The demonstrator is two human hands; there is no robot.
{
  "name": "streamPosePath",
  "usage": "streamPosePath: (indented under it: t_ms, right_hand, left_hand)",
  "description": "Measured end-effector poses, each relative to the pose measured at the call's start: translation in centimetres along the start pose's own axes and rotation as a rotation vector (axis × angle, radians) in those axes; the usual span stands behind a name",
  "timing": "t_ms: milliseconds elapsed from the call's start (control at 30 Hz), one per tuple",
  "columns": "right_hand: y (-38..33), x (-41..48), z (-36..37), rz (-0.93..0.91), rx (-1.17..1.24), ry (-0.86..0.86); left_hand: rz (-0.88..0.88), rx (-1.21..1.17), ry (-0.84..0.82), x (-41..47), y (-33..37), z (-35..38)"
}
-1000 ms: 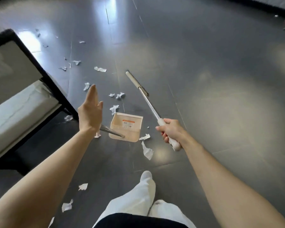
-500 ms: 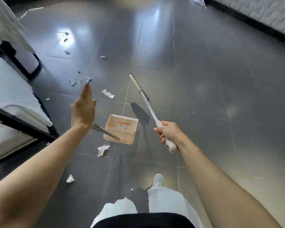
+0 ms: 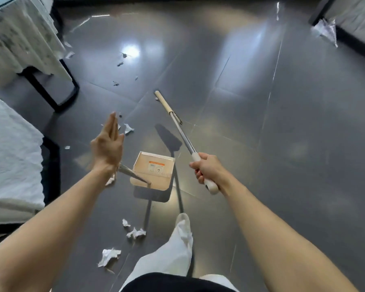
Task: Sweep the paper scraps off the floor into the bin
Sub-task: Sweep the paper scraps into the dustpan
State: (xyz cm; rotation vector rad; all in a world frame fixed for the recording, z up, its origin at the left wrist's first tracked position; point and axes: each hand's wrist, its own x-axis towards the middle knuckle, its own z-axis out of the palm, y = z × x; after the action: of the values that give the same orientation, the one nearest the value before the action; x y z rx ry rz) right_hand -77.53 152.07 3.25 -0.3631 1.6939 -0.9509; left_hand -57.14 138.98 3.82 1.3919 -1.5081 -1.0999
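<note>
As I log this view against the dustpan, which hangs above its own shadow:

1. Left grip, just left of it: fingers straight and together, the pan's metal handle emerging beneath the wrist.
2. Right grip, right of the dustpan: curled tight round the broom at its white end.
3. Paper scraps: crumpled on the floor, nearer me than the dustpan; more lie beyond it.
4. Bed: far left.

Glossy dark tiled floor, glare patches, perhaps black-framed beds at left.
</note>
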Motion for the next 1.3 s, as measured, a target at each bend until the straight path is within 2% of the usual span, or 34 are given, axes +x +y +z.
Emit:
streamPosePath:
  t_ms: [267,600,800,933,1133,1300]
  right_hand:
    - [-19.5,18.7,-3.8,-0.017,-0.089,-0.068]
    - [-44.1,45.5,-4.2,-0.016,-0.2,-0.197]
    - [-59.2,60.3,-1.6,-0.049,-0.326,-0.246]
    - [-67.6,70.7,0.7,-0.063,-0.357,-0.314]
    - [-79.1,84.7,3.7,-0.067,-0.411,-0.378]
    - [-87.9,94.9,5.7,-0.054,-0.468,-0.423]
  left_hand:
    - [-0.018,0.263,0.145,21.2,6.7,8.9]
    - [-0.061,0.269,0.279,51.6,9.7,19.9]
    - [-0.104,0.289,0.37,69.2,11.9,23.8]
    - [-0.132,0.18,0.418,82.0,10.8,25.9]
    - [-0.193,0.152,0.455,98.2,12.3,29.8]
    - [-0.244,0.249,0.514,109.2,13.5,32.6]
